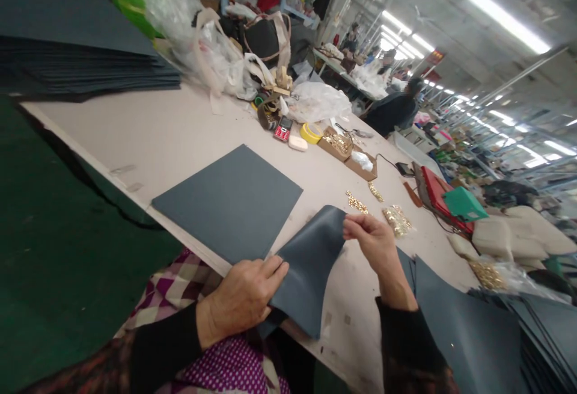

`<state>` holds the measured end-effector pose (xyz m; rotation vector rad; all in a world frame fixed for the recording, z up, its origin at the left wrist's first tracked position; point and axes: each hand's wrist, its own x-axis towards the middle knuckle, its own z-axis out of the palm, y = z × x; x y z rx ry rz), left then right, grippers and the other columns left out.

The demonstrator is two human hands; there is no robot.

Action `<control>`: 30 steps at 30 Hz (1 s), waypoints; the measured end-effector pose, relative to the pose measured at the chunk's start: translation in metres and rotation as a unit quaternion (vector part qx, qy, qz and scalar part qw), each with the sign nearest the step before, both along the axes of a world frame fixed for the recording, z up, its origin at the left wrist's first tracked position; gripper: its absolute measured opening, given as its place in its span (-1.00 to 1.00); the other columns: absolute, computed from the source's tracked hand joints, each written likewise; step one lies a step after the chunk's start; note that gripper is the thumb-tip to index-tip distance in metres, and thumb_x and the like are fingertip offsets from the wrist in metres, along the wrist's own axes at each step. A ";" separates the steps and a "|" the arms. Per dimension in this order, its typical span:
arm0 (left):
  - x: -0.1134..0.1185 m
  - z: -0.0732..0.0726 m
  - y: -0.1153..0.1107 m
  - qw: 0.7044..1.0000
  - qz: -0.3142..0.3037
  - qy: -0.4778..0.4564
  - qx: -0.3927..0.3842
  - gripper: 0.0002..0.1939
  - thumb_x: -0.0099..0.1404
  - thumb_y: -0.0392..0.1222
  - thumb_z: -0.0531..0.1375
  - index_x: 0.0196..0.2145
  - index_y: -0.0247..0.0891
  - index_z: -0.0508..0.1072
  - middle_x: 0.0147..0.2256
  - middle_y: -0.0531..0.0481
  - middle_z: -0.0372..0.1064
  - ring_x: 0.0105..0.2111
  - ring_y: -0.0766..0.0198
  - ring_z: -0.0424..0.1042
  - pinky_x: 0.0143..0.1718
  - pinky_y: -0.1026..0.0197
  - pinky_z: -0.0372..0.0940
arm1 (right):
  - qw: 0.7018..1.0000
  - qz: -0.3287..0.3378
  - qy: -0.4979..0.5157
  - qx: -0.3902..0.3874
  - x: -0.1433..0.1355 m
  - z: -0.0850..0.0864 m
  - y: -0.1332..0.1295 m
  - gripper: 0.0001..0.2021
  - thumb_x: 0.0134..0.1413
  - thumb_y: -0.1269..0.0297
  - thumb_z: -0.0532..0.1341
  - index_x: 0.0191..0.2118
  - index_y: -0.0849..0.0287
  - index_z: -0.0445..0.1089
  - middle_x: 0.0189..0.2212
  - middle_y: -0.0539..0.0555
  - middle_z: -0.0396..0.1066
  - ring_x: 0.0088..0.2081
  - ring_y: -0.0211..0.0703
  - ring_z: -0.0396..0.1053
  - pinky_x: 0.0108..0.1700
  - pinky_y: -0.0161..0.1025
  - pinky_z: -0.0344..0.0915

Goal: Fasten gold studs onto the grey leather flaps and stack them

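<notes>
A dark blue-grey leather-like panel (311, 261) is bent in a curve between my two hands at the table's front edge. My left hand (246, 293) is closed on its near left edge, thumb on top. With the fingertips pinched together, my right hand (367, 234) grips its far right corner. Flat on the table to the left lies another panel (229, 201) of the same colour, its near corner beside my left hand. Small gold metal pieces (357, 202) lie loose just beyond my right hand, near a clear bag of gold pieces (397, 221).
A tall stack of dark panels (81, 51) stands at the far left, and more panels (469, 322) lie at right. Behind are a cardboard box of gold parts (337, 142), yellow tape (311, 133), a red calculator-like device (283, 129) and plastic bags (318, 102). A person (396, 108) sits farther back.
</notes>
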<state>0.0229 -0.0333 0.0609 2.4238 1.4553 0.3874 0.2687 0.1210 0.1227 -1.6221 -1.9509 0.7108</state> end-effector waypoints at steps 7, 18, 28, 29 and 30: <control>-0.003 -0.004 0.000 1.000 -0.013 0.005 0.026 -0.41 0.12 -0.30 0.12 0.14 -0.32 0.26 0.03 -0.19 0.37 -0.11 0.02 0.45 -0.20 0.03 0.39 | 0.979 0.130 0.066 -0.140 -0.062 -0.016 -0.067 -0.84 0.09 0.27 0.19 -0.33 0.21 0.50 -0.52 0.02 0.46 -0.48 -0.24 0.41 -0.41 -0.33 0.34; -0.008 -0.009 0.001 0.997 -0.037 -0.016 0.073 -0.55 0.16 -0.23 0.17 0.03 -0.28 0.33 -0.16 -0.06 0.41 -0.23 0.07 0.42 -0.30 0.05 0.34 | 0.958 0.226 -0.077 -0.160 -0.085 -0.022 -0.064 -0.86 0.03 0.42 0.18 -0.42 0.20 0.50 -0.56 -0.03 0.46 -0.51 -0.30 0.36 -0.47 -0.40 0.18; -0.008 -0.011 -0.001 0.996 -0.033 -0.025 0.077 -0.57 0.20 -0.29 0.15 0.05 -0.29 0.35 -0.13 -0.09 0.45 -0.23 0.08 0.45 -0.29 0.06 0.36 | 0.935 0.193 -0.131 -0.267 -0.102 -0.010 -0.048 -0.90 -0.05 0.42 0.23 -0.48 0.23 0.50 -0.66 -0.05 0.39 -0.58 -0.33 0.35 -0.57 -0.46 0.17; -0.008 -0.011 -0.001 0.996 -0.032 -0.024 0.084 -0.57 0.20 -0.30 0.15 0.05 -0.29 0.36 -0.13 -0.09 0.46 -0.23 0.09 0.45 -0.29 0.06 0.36 | 0.930 0.183 -0.136 -0.289 -0.103 -0.008 -0.046 -0.92 -0.06 0.41 0.24 -0.48 0.23 0.50 -0.68 -0.06 0.38 -0.59 -0.33 0.35 -0.58 -0.47 0.17; -0.008 -0.012 -0.001 0.995 -0.033 -0.024 0.095 -0.57 0.20 -0.31 0.14 0.05 -0.30 0.36 -0.13 -0.10 0.46 -0.24 0.08 0.46 -0.30 0.06 0.37 | 0.925 0.173 -0.142 -0.306 -0.105 -0.007 -0.044 -0.93 -0.07 0.41 0.26 -0.48 0.23 0.49 -0.69 -0.07 0.36 -0.60 -0.33 0.35 -0.59 -0.47 0.17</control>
